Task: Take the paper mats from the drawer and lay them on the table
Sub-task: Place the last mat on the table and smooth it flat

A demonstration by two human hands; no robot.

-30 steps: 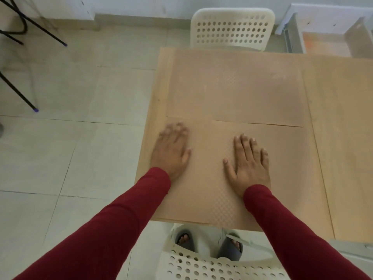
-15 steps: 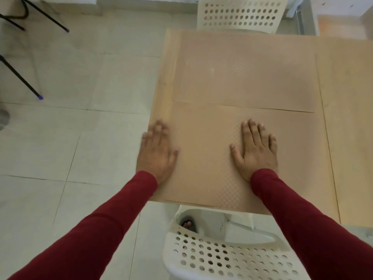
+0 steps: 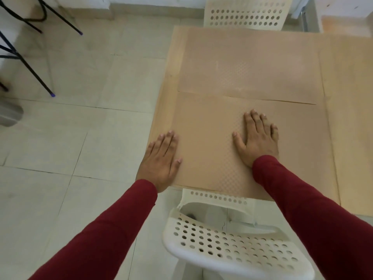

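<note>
Near mat point(image 3: 205, 150): flat on the table point(image 3: 355, 122), by its near left corner, front edge at the table's front edge.
Far mat point(image 3: 250, 65): flat just beyond, their edges meeting.
Left hand point(image 3: 161, 160): spread flat, palm down, on the near mat's left edge and the table rim, gripping nothing.
Right hand point(image 3: 257, 141): flat, fingers together, pressing mid-mat.
Chairs: white near chair point(image 3: 232, 245) tucked under; far chair point(image 3: 245, 14) opposite.

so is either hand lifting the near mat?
No, the left hand and right hand both lie flat, palms down, on the near mat.
</note>
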